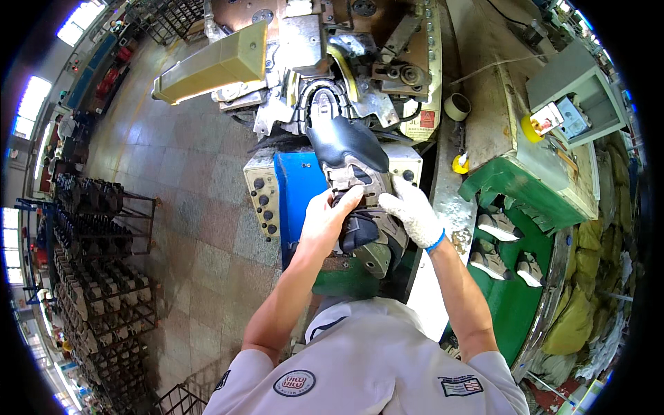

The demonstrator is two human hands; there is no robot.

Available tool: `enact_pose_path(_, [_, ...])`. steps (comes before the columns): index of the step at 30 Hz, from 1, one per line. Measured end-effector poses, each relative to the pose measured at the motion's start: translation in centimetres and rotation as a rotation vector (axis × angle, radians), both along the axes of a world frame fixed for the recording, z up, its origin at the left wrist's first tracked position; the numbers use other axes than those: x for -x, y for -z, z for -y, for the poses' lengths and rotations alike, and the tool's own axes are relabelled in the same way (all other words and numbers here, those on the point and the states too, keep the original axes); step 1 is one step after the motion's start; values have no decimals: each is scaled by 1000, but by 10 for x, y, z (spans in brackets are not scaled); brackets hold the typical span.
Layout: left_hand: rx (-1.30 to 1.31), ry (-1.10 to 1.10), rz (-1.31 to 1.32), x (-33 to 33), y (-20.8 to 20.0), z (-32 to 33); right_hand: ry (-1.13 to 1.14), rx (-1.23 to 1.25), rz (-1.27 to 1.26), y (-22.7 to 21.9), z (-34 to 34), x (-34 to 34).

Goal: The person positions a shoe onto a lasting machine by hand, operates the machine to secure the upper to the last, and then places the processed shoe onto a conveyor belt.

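Observation:
Straight ahead, a beige and black shoe upper (366, 181) lies between my hands, its far end against a smooth black rounded piece (349, 144) at the machine's mouth. My bare left hand (328, 214) grips its left side, thumb on top. My right hand (415, 209), in a white knit glove with a blue cuff, closes on its right side; some fingers are hidden beneath. Dark, loose parts of the upper (360, 232) hang toward me. Beyond stands the metal machine (301, 48), with a curved clamp (322, 100) around a shoe-shaped plate.
A yellow guard arm (214, 63) juts out left of the machine. Knob panels (263, 200) flank a blue plate (294, 187). On the right, several shoes (499, 226) rest on a green surface below a worn workbench (498, 124). Racks of shoe parts (104, 290) stand at left.

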State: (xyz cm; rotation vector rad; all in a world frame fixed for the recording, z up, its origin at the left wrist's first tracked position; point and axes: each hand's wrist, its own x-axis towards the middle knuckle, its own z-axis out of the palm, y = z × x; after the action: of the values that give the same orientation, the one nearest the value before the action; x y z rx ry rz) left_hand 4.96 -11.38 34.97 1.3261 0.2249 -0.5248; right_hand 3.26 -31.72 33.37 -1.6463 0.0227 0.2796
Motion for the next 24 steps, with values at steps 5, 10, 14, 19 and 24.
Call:
enact_pose_path(5, [10, 85, -128, -49, 9, -57, 224, -457, -97, 39, -17, -14])
enact_pose_path(10, [147, -112, 165, -114, 59, -60, 247, -759, -183, 81, -19, -36])
enact_pose_path(14, [263, -48, 163, -143, 98, -64, 290, -743, -194, 117, -20, -55])
enact_pose_path(19, [125, -160, 136, -146, 89, -64, 350, -598, -111, 100, -39, -63])
enact_pose_path(24, [52, -302, 118, -150, 76, -63, 330, -489, -38, 79, -52, -75])
